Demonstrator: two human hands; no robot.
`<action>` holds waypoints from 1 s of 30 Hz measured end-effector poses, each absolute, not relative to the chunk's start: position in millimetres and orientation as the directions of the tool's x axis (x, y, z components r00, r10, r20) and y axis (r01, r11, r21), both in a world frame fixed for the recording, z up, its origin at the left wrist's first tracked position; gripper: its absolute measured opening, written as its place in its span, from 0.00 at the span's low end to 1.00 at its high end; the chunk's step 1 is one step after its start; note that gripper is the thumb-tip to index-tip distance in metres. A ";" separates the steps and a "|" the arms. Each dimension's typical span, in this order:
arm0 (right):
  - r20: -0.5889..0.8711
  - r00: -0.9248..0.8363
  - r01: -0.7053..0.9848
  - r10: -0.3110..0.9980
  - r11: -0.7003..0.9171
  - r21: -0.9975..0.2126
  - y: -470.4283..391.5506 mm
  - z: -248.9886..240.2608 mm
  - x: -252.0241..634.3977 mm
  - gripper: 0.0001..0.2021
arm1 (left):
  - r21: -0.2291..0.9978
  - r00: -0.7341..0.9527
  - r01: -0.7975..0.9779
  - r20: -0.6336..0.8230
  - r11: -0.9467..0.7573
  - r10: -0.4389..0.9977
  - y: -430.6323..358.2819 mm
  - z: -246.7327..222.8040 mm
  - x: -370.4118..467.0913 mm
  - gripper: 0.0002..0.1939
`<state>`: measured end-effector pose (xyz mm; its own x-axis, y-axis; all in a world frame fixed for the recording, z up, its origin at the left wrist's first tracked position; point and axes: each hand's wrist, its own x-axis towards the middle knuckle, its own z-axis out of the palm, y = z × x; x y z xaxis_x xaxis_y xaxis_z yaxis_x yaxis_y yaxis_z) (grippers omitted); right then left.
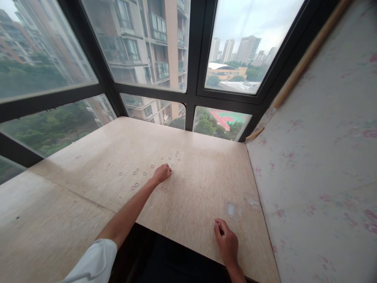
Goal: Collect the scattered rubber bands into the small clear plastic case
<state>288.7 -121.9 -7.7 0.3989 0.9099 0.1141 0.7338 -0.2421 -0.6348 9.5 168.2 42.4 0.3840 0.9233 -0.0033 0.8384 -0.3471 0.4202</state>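
Many small thin rings lie scattered on the pale wooden surface (200,165). My left hand (161,173) reaches in among them, its fingers pinched together beside a ring (172,172); whatever is between the fingertips is too small to make out. A reddish ring (152,166) lies just left of that hand, and a lone ring (183,180) to its right. Two rings touch at the left (136,184). Near the front edge, my right hand (226,237) rests with thumb and fingertips pressed together; anything in the pinch is too tiny to tell.
Dark window frames (193,59) border the far side and the left. A wall with floral paper (318,157) rises at the right. Clear tape pieces (231,209) stick to the surface near my right hand. A seam (85,196) crosses the board at the left.
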 end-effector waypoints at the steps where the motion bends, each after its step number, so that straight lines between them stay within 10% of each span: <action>1: 0.115 0.399 0.734 0.910 -0.242 -0.635 -121.8 -7.4 288.7 0.21 | 0.421 0.394 0.835 -0.005 -0.356 0.919 169.7 42.1 10.0 0.08; 14: 0.132 0.412 0.724 0.902 -0.235 -0.648 -120.8 -4.7 287.6 0.21 | 0.503 0.417 0.804 -0.098 -0.317 0.903 185.4 41.6 12.0 0.03; 30: 0.121 0.369 0.754 0.921 -0.221 -0.619 -120.0 3.3 282.5 0.17 | 0.947 0.329 0.321 -0.107 -0.004 0.938 121.1 66.9 70.4 0.12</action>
<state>282.5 -120.0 3.3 0.3691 0.9214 0.1215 0.7542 -0.2205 -0.6186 70.4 121.1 66.9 0.3287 0.9383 -0.1072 0.3214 -0.0044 0.9469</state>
